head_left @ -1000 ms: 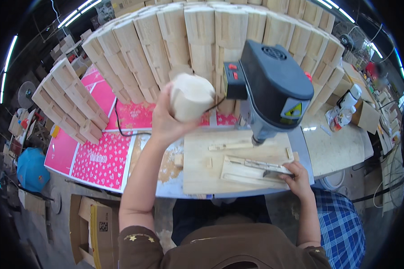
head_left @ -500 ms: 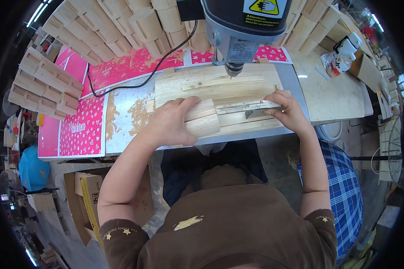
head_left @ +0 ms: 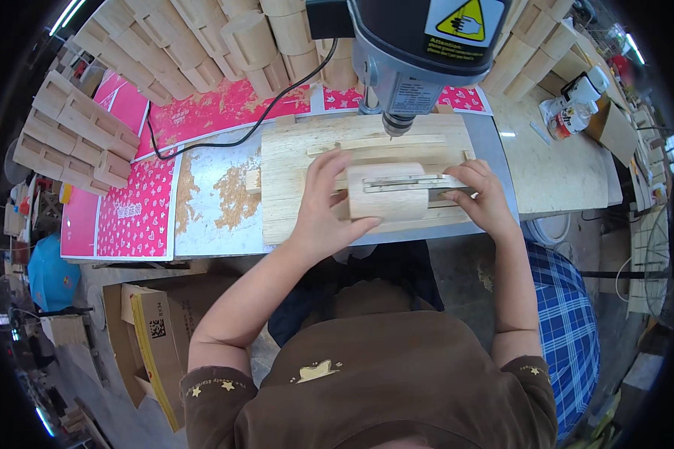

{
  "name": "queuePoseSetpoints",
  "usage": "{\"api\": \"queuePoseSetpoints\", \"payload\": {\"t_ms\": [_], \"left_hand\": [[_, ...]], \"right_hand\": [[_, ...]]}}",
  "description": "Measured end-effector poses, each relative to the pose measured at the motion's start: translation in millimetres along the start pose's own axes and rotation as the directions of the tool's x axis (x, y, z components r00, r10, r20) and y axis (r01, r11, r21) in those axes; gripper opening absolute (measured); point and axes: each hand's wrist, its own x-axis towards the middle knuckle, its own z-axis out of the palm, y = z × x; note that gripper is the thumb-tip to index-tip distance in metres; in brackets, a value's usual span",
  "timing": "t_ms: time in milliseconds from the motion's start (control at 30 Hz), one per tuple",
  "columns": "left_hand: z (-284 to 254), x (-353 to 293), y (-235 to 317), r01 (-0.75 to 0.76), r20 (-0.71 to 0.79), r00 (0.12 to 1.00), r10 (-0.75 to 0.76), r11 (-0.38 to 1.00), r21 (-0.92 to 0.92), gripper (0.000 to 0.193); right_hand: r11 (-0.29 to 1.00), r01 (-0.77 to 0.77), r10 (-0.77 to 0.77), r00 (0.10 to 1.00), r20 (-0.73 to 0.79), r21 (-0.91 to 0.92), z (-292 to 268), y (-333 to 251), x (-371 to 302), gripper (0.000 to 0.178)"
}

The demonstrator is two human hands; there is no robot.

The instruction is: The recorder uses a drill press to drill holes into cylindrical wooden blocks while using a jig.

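A pale wooden block (head_left: pixel 388 207) with a rounded face lies on the wooden work board, below the drill press. My left hand (head_left: pixel 323 206) is at the block's left end, fingers spread and thumb by its lower left corner; whether the fingertips touch is unclear. Between the thumb and fingers of my right hand (head_left: pixel 481 194) is the right end of a narrow, light-coloured flat template (head_left: pixel 404 182). The template lies lengthwise over the top of the block. Above and behind the block hangs the drill chuck (head_left: pixel 398 123) with a thin bit.
The board (head_left: pixel 299 135) bears thin wooden strips. Rows of slotted wooden cylinders (head_left: pixel 251 41) stand at the back, with more stacked at left (head_left: pixel 82 138). A black cable (head_left: pixel 258 120) crosses the table. Sawdust (head_left: pixel 236 194) lies at left, bottles (head_left: pixel 573 112) stand at right.
My left hand has moved right with the block, and its fingers have spread. The block has come under the template, which my right hand still holds. The view has shifted slightly.
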Motion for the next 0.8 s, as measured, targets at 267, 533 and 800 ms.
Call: {"api": "queuePoseSetpoints", "payload": {"t_ms": [267, 533, 800], "left_hand": [[5.4, -1.0, -49.1, -0.166, -0.071, 0.975, 0.213, 0.896, 0.411, 0.057], [-18.3, 4.2, -69.5, -0.018, -0.017, 0.999, 0.032, 0.849, 0.528, 0.058], [-18.9, 3.1, -69.9, -0.009, 0.044, 0.999, -0.018, 0.835, 0.55, 0.054]], "right_hand": [[0.982, -0.148, 0.133, 0.983, -0.126, -0.118, 7.3, 16.8, 32.9, 0.035], [0.999, -0.051, 0.053, 0.99, -0.128, 0.016, 29.8, 17.5, 45.9, 0.037], [0.854, 0.128, 0.274, 0.714, -0.645, 0.505, -85.4, -10.4, 122.7, 0.034]]}}
